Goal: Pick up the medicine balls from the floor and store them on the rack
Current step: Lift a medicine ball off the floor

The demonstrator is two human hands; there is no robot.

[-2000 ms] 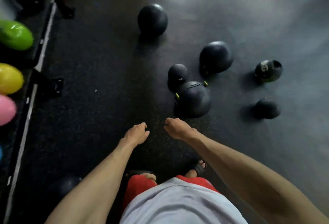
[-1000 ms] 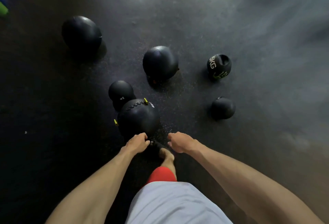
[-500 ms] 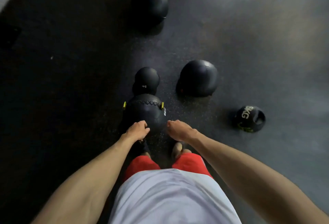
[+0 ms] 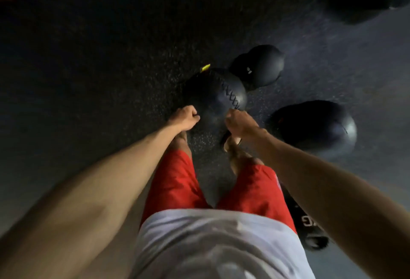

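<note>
While left grip [image 4: 184,118] and right grip [image 4: 239,121] curl empty, black medicine ball [image 4: 218,92] shows zigzag stitching.

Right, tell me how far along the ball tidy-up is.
Done: nothing visible; no rack in view. In hand: left hand and right hand, fingers curled, flank the stitched ball, not yet lifted. Left: that one, the small ball, the large ball and the lettered ball, all on the floor.
</note>
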